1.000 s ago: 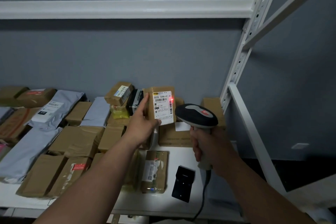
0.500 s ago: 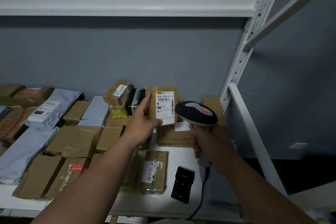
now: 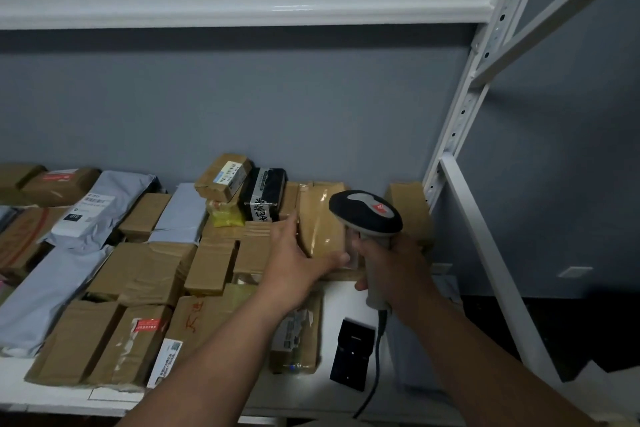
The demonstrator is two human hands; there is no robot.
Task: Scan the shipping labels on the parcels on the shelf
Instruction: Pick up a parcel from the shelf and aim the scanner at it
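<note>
My left hand (image 3: pixel 298 253) holds a small brown taped parcel (image 3: pixel 320 218) at the back right of the white shelf (image 3: pixel 346 395), thumb under its lower edge. Its label faces away, and only plain tape shows. My right hand (image 3: pixel 398 270) grips the handle of a grey and black barcode scanner (image 3: pixel 367 215), whose head sits just right of the parcel. No red beam is visible. Many brown boxes and grey mailer bags (image 3: pixel 100 204) cover the shelf to the left.
A black device (image 3: pixel 351 354) lies flat on the shelf near the scanner cable (image 3: pixel 375 367). A labelled brown parcel (image 3: pixel 298 336) lies below my left wrist. The white shelf upright (image 3: pixel 460 107) rises at right, and a beam (image 3: pixel 242 5) crosses overhead. A grey wall stands behind.
The parcel in my left hand has turned and gone down toward the pile, so its white label no longer shows. The red scan dot is gone. The scanner stayed about where it was.
</note>
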